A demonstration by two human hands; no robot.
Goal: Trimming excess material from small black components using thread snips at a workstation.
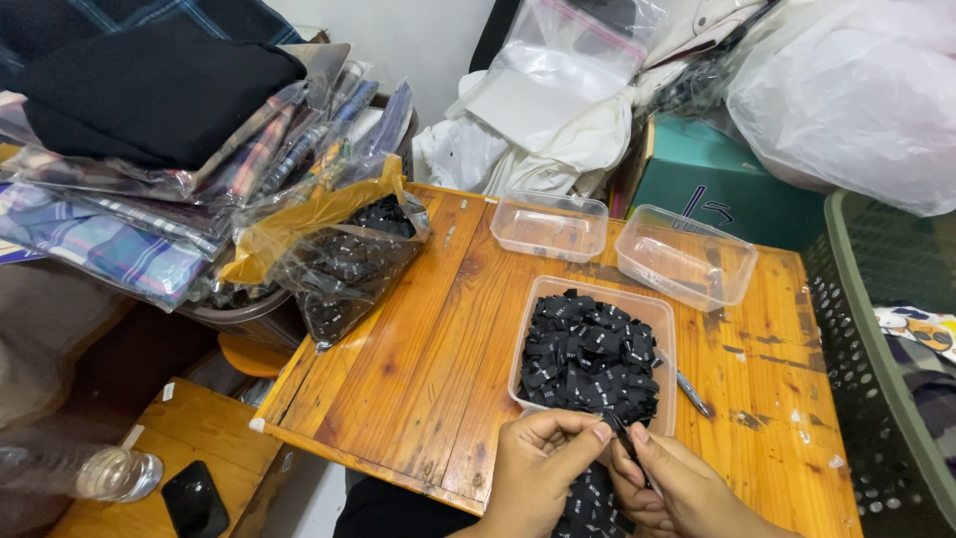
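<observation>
**Both hands on a small black label at the table's near edge**

Looking down from my head camera, my left hand (533, 478) and my right hand (677, 493) meet at the near edge of the wooden table (418, 369). My left thumb and forefinger are pressed together on a small black label (619, 430), pinching its upper end. My right hand closes on the same label from the other side, its thumb set against the strip lower down. The label stands between my two thumbs, just in front of the clear plastic tub (595, 349), which is heaped with more black labels. A further bunch of black labels (590, 503) sits lower down between my wrists; I cannot tell whether a hand holds it or it lies in my lap.

A pen (692, 394) lies on the wood just right of the full tub. Beyond it stand two empty clear tubs: one toward the middle (550, 224), one to its right (685, 256). At the left a yellowish plastic bag (329, 249) with black labels inside leans against a stack of bagged checked fabrics (129, 219). A green mesh basket (876, 349) stands to the right of the table. On the lower stool at left rest a bottle (95, 473) and a dark phone (194, 503).
</observation>
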